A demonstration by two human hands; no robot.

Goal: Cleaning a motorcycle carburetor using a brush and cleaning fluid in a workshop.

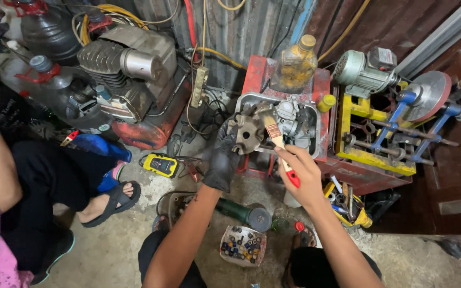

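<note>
My left hand (223, 158), in a black glove, grips a greasy round metal engine part (248, 133) and holds it up over a metal tray (314, 144). My right hand (301, 172) is bare and holds a paintbrush (276, 137) with a pale wooden shaft and red handle end; its bristles touch the top of the part. In the tray behind lies a grey carburettor-like metal body (293, 120). The tray rests on a red stand (259, 72).
A bottle of yellow liquid (295, 66) stands on the red stand. An air compressor (129, 85) sits at left, a yellow and blue machine with a motor (380, 114) at right. Another person's legs and sandal (110, 201) are at left. A tub of small parts (243, 246) lies on the floor.
</note>
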